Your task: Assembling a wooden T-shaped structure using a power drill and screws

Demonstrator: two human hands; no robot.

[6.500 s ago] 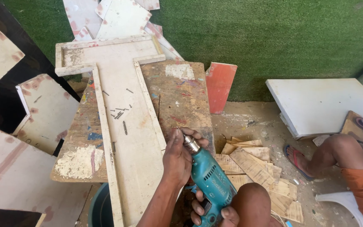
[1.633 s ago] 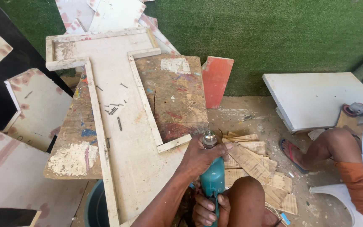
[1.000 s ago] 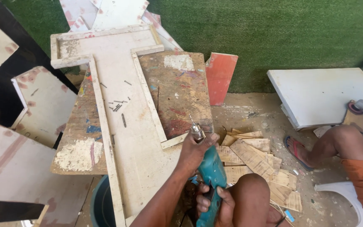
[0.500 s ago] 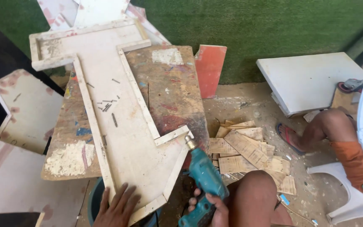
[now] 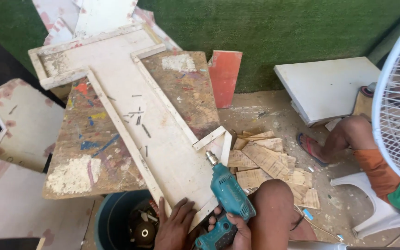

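The right hand [image 5: 237,229] is gripping the teal drill [image 5: 225,196], its bit pointing up-left at the pale wooden frame [image 5: 163,139]. The left hand [image 5: 174,224] is pressing flat, fingers spread, on the frame's near end, overhanging the paint-stained tabletop [image 5: 89,153].

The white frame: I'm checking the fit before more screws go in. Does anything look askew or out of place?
On the white frame, one short strip near the teal drill angles off its neighbour, leaving an open corner. Loose nails lie scattered mid-panel. The left hand steadies the near end.
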